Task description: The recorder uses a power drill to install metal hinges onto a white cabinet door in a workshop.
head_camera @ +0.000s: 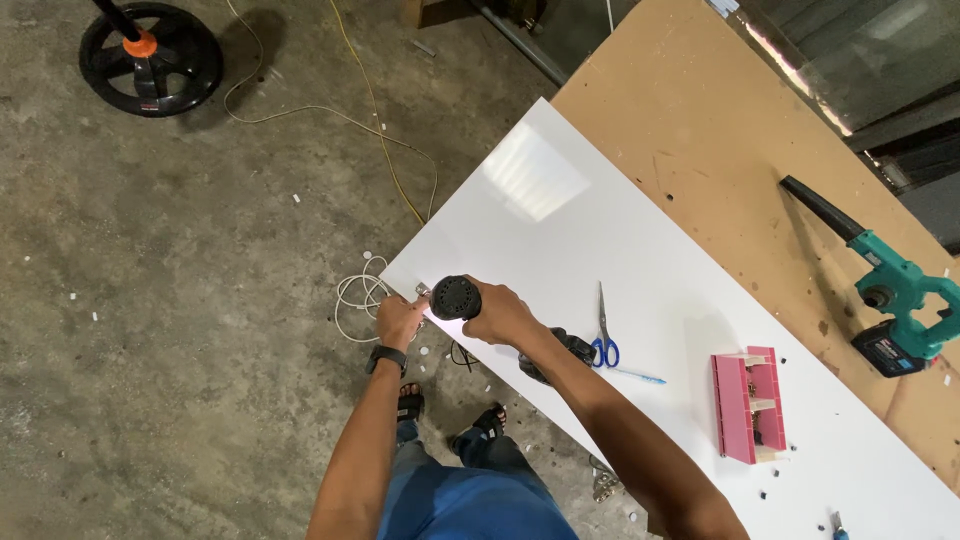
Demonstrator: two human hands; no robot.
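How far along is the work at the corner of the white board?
Done: white board lies flat on the brown workbench. In hand: right hand holds a black power tool at the board's corner, left hand steadying there. Scissors and pink jig lie untouched. What remains cannot be judged.

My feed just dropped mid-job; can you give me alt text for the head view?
The right hand grips a black round-headed power tool at the corner of a white panel, and the left hand is at that corner beside it. Blue-handled scissors, a pink jig and a teal blower lie to the right.
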